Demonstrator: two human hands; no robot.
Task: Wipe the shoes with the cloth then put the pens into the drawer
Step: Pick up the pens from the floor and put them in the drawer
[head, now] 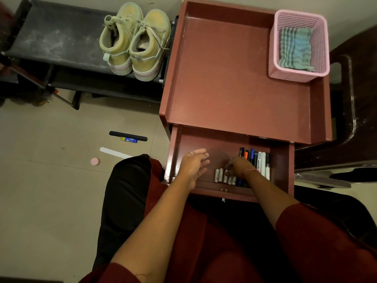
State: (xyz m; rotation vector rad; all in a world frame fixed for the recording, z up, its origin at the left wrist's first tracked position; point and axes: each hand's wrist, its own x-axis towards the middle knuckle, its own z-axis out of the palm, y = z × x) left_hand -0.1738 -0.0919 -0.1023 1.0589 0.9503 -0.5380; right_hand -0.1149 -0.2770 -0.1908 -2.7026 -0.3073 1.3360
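Note:
A pair of yellowish shoes (pixel 134 40) stands on the black rack (pixel 51 37) at the upper left. The striped cloth (pixel 295 48) lies in the pink basket (pixel 322 43) on the red cabinet's top. The cabinet's drawer (pixel 281 160) is pulled out. Several pens and markers (pixel 259 160) lie side by side at its right. My right hand (pixel 239 167) is inside the drawer, fingers curled down over the pens beside several batteries (pixel 221 175); what it holds is hidden. My left hand (pixel 193 163) hovers over the drawer's left part with fingers spread, holding nothing.
The red cabinet top (pixel 234 74) is bare apart from the basket. On the floor at left lie a black bar (pixel 128 135), a blue glue stick (pixel 129 140), a white strip (pixel 114 152) and a pink round lid (pixel 95 161). A dark chair (pixel 355 99) stands at right.

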